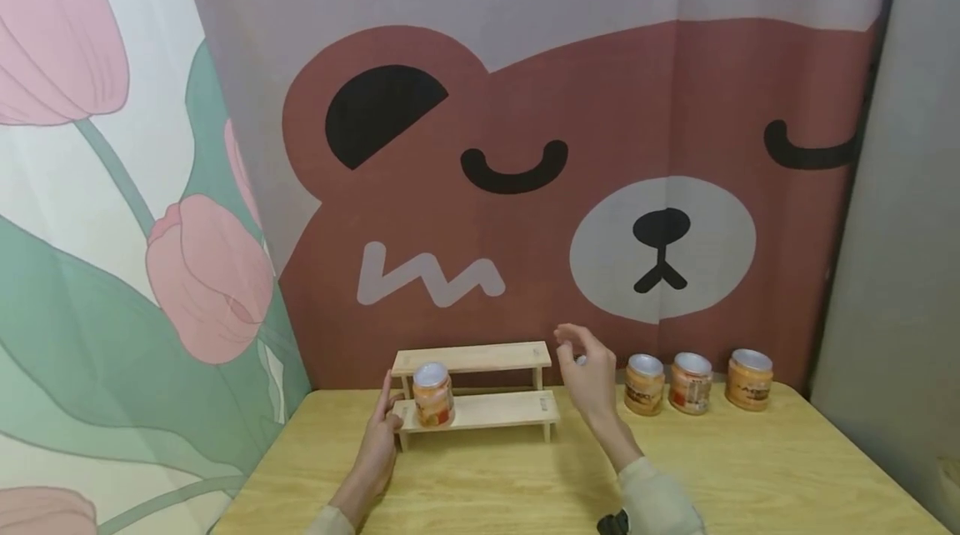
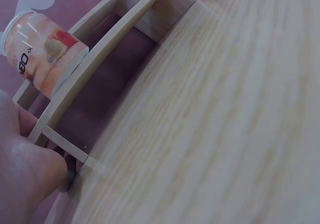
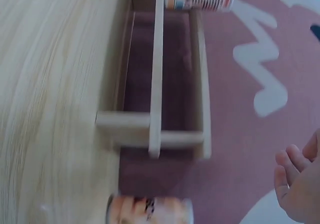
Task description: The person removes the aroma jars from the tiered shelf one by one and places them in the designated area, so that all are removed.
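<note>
A two-tier wooden display shelf point(image 1: 495, 410) stands on the table, with an orange-labelled jar point(image 1: 432, 395) on the left of its lower board. My left hand point(image 1: 375, 445) holds the shelf's left end, index finger pointing up along it. In the left wrist view, the hand point(image 2: 30, 169) wraps the board's end near a leg. Raised beside the shelf's right end, my right hand point(image 1: 591, 377) has loosely bent fingers and nothing in them. Behind it shows a bit of a pale lid point(image 1: 581, 360), mostly hidden. A similar jar point(image 3: 150, 211) sits beside the shelf's end in the right wrist view.
To the right on the table point(image 1: 480, 493) stand three more jars with pale lids: one jar point(image 1: 644, 385) nearest my hand, a second jar point(image 1: 691, 383) beside it, and a third jar point(image 1: 749, 380) farther right. A bear-printed curtain point(image 1: 525, 252) hangs directly behind the table.
</note>
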`<state>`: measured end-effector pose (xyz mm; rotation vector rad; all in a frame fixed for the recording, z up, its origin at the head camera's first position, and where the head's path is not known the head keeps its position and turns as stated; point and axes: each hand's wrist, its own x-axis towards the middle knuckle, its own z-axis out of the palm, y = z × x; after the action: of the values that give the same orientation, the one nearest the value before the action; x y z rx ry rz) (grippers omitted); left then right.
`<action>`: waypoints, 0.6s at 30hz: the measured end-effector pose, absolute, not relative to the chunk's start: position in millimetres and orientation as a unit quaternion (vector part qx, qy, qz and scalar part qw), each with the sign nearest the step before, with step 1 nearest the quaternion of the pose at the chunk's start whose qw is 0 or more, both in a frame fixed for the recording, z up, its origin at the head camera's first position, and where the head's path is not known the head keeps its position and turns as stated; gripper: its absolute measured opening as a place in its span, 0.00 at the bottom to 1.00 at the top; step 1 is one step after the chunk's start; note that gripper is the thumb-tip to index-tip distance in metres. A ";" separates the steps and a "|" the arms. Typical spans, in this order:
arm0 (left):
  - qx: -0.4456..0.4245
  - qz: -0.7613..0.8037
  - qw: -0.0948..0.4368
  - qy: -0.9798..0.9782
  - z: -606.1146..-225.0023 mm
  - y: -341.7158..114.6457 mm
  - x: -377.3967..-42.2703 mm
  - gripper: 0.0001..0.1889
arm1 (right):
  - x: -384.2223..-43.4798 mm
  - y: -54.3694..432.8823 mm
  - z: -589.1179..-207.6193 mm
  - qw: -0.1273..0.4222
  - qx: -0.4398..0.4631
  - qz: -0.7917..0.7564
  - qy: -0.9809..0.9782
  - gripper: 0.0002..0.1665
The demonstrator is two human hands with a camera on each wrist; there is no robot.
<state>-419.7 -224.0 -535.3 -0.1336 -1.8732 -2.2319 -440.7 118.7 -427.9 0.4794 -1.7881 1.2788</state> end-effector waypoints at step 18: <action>-0.045 -0.759 0.107 -0.641 -533.6 -225.1 -418.3 0.47 | -413.1 25.9 -429.5 0.307 0.195 0.602 -0.711 0.09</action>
<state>-418.3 -225.1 -533.6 -0.1334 -1.8872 -2.2347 -413.1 25.9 -429.5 0.5167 -1.8809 1.5926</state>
